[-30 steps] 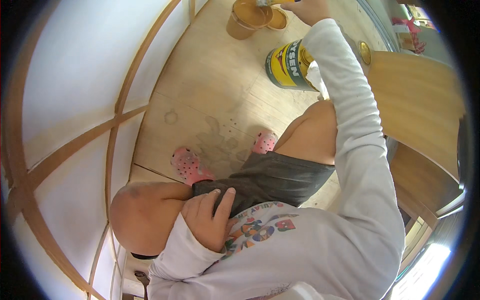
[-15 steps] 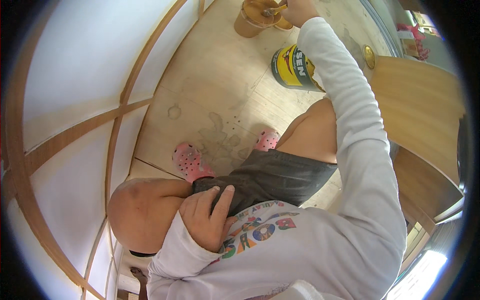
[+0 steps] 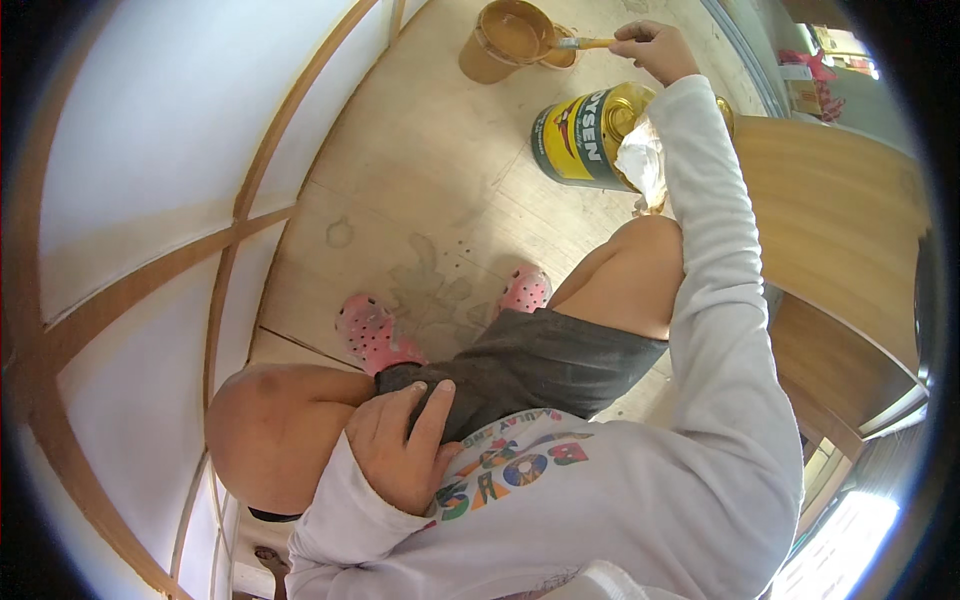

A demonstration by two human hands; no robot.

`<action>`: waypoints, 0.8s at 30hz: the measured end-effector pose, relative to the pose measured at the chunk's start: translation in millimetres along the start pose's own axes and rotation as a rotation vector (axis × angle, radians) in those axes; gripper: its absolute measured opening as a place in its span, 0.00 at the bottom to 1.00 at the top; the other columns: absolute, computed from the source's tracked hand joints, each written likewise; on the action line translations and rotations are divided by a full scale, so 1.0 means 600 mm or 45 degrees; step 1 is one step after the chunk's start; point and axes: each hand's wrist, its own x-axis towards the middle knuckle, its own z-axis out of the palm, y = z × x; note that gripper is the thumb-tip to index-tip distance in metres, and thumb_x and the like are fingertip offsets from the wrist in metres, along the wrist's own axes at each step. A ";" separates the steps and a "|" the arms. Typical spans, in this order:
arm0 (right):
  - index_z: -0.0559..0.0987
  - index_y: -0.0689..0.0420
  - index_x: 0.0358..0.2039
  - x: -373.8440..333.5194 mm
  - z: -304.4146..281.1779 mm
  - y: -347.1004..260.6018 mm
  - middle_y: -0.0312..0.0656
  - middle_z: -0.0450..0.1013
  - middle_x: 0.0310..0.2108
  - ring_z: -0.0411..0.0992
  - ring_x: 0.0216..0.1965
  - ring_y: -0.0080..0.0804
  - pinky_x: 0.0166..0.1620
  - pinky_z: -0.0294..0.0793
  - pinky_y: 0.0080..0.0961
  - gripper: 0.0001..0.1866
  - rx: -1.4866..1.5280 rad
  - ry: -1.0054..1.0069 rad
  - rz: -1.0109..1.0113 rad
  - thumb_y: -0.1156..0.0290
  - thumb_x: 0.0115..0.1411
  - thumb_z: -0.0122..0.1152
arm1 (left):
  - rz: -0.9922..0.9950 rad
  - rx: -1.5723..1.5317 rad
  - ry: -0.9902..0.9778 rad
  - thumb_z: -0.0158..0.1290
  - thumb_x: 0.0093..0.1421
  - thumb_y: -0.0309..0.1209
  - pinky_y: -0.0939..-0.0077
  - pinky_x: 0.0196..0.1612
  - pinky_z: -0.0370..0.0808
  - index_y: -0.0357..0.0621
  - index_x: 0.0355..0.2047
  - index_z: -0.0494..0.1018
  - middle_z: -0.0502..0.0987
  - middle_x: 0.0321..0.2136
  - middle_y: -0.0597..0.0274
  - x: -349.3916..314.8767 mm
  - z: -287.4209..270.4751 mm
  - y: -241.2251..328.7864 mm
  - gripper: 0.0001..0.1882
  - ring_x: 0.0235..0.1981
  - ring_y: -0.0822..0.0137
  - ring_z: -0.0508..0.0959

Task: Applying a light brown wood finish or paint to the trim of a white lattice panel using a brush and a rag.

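My right hand is closed around the yellow handle of a paintbrush. The brush points left, its bristle end at the right rim of a brown bucket that holds brownish liquid. Below my right hand stands a large green and yellow paint can, with a white cloth or paper against its side, partly behind my sleeve. My left hand rests on my lap over dark shorts, fingers stretched out and holding nothing.
A white panelled wall with brown wooden strips runs along the left. Wooden boards or a cabinet stand at the right. A small round container sits beside the bucket. Pink clogs are on the stained floor.
My right hand has moved right and down with the paintbrush, whose bristle end has come out of the bucket's middle to its rim. My left hand stays on my lap.
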 end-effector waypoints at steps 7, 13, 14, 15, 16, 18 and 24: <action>0.74 0.64 0.42 -0.018 0.018 -0.043 0.44 0.76 0.29 0.73 0.25 0.28 0.26 0.71 0.21 0.26 0.386 0.308 0.026 0.73 0.40 0.70 | 0.027 -0.010 0.015 0.63 0.40 0.32 0.59 0.46 0.67 0.41 0.52 0.67 0.72 0.42 0.49 0.002 0.005 0.004 0.35 0.42 0.50 0.72; 0.75 0.65 0.39 0.000 0.049 -0.037 0.43 0.75 0.27 0.73 0.26 0.28 0.24 0.71 0.21 0.20 0.630 0.377 0.135 0.73 0.43 0.66 | 0.039 -0.021 -0.004 0.63 0.39 0.31 0.58 0.44 0.68 0.40 0.51 0.67 0.71 0.42 0.47 0.005 0.009 0.000 0.36 0.41 0.49 0.72; 0.75 0.65 0.39 -0.001 0.049 -0.037 0.43 0.75 0.27 0.73 0.26 0.28 0.24 0.71 0.21 0.20 0.631 0.381 0.136 0.73 0.43 0.66 | 0.044 -0.031 0.013 0.63 0.38 0.31 0.58 0.44 0.68 0.40 0.51 0.67 0.71 0.42 0.47 0.005 0.009 0.001 0.36 0.41 0.49 0.72; 0.75 0.65 0.39 -0.003 0.050 -0.037 0.42 0.74 0.27 0.72 0.26 0.27 0.24 0.71 0.20 0.19 0.623 0.406 0.154 0.73 0.44 0.65 | 0.049 -0.041 0.029 0.63 0.38 0.31 0.58 0.44 0.68 0.40 0.51 0.67 0.71 0.41 0.47 0.004 0.010 0.001 0.36 0.40 0.49 0.72; 0.75 0.65 0.39 -0.003 0.048 -0.037 0.41 0.74 0.27 0.72 0.25 0.27 0.24 0.71 0.20 0.18 0.614 0.431 0.169 0.73 0.45 0.64 | 0.052 -0.042 0.029 0.63 0.38 0.31 0.58 0.44 0.68 0.40 0.51 0.67 0.71 0.41 0.47 0.004 0.011 0.001 0.36 0.40 0.49 0.72; 0.77 0.65 0.37 -0.005 0.050 -0.037 0.44 0.75 0.27 0.73 0.25 0.30 0.25 0.72 0.24 0.17 0.641 0.424 0.168 0.72 0.45 0.63 | 0.039 -0.050 0.007 0.63 0.37 0.31 0.58 0.44 0.68 0.40 0.51 0.67 0.71 0.42 0.47 0.003 0.013 0.001 0.36 0.41 0.50 0.72; 0.72 0.67 0.40 -0.010 0.053 -0.017 0.46 0.75 0.31 0.76 0.31 0.34 0.34 0.80 0.24 0.19 0.902 0.271 0.068 0.75 0.49 0.66 | 0.062 -0.027 0.019 0.63 0.39 0.32 0.58 0.45 0.67 0.41 0.51 0.67 0.71 0.42 0.48 0.001 0.009 0.007 0.36 0.41 0.50 0.72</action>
